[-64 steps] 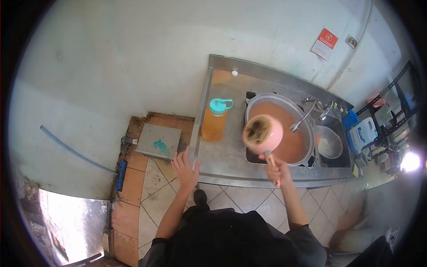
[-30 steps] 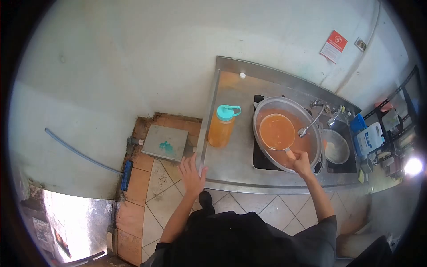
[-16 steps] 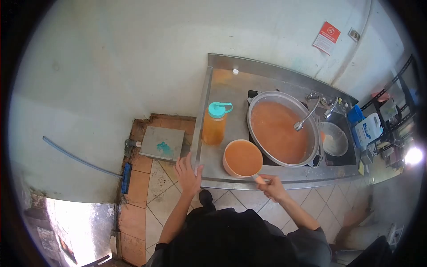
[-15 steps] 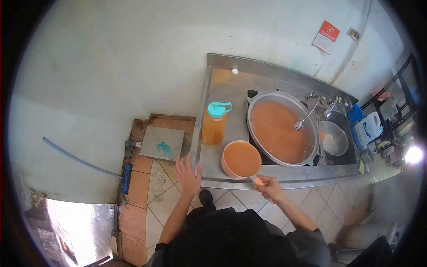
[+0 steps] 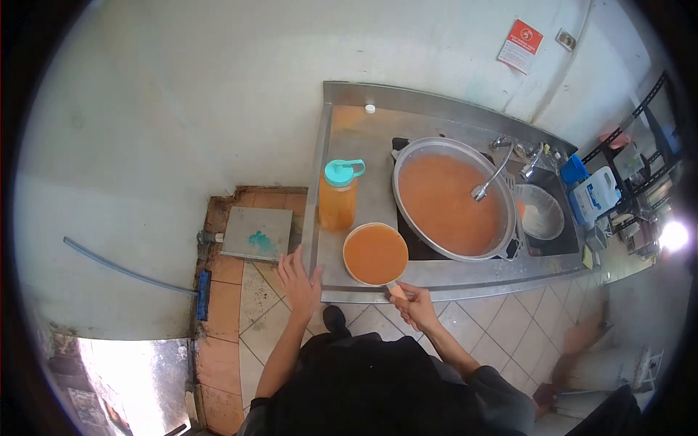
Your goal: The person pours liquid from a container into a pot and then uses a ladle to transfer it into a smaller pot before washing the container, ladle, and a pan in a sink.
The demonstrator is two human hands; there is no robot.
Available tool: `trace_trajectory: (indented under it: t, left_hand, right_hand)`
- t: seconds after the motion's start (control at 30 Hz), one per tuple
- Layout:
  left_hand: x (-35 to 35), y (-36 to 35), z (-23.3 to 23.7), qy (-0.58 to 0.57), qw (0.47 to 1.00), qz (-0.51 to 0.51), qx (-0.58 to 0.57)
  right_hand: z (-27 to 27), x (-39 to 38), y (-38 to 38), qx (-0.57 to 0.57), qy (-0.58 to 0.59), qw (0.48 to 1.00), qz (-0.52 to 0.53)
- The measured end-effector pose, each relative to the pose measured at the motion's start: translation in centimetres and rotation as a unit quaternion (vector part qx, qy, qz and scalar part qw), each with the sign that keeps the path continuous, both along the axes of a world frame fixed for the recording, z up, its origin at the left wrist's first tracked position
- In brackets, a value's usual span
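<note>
At the front edge of the steel tabletop (image 5: 363, 149), toward its left end, a saucepan (image 5: 375, 253) is held close to level, filled with orange liquid. Whether its base bears on the steel or hangs just above cannot be told from this angle. The right hand (image 5: 417, 307) has its grip closed around the handle (image 5: 397, 291), which points back toward the person; this appears to keep the forearm away from the liquid and give control over tilt. The left hand (image 5: 298, 285) has its grip released, fingers spread, holding nothing, beside the front-left corner. Contact with the edge cannot be confirmed; the position may serve for balance.

Behind the saucepan and slightly to its left, a bottle (image 5: 338, 207) of amber liquid stands upright, its teal lid (image 5: 339, 173) on, near the left edge. To the right, a wide basin (image 5: 399, 200) of similar orange liquid sits over a dark opening (image 5: 416, 247), presumably for support and so that drips are caught. The faucet head (image 5: 478, 192) hangs above the basin's right part. A strainer or bowl (image 5: 554, 211) lies in the sink beyond.

Room for movement is narrow at the saucepan's sides: bottle behind left, basin rim to the right. Bare steel shows farther back, between bottle and basin. The handle reaches over the front lip, with the tiled floor (image 5: 451, 327) below; with liquid near the rim, any tilt is judged a spill risk.
</note>
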State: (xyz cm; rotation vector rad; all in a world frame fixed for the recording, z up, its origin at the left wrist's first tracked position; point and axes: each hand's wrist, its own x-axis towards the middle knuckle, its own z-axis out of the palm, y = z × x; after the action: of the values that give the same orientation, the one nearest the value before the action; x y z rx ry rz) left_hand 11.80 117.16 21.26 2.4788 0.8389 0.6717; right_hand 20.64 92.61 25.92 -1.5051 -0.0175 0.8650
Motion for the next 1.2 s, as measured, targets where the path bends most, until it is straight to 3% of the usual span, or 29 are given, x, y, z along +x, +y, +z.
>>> trace_trajectory:
  t: [0.6, 0.93, 1.03, 1.1, 1.2]
  left_hand:
    - [0.0, 0.1, -0.1, -0.010, 1.000, -0.005, 0.005]
    - [-0.2, 0.1, 0.0, -0.028, 0.999, -0.018, -0.007]
    - [-0.2, 0.2, 0.2, -0.027, 0.999, -0.027, -0.013]
    - [-0.2, 0.2, 0.4, -0.023, 0.999, -0.037, -0.014]
    - [-0.2, 0.4, 0.1, -0.033, 0.998, -0.048, -0.006]
  right_hand:
    - [2.2, 0.2, 1.7, 0.111, 0.165, 0.980, -0.024]
    - [2.1, 1.3, 0.7, 0.189, 0.177, 0.966, -0.023]
    - [1.1, 2.1, 0.1, 0.249, 0.256, 0.934, -0.016]
    - [0.7, 2.4, -0.2, 0.351, 0.359, 0.865, -0.002]
    - [1.3, 2.4, -0.4, 0.396, 0.406, 0.824, -0.003]
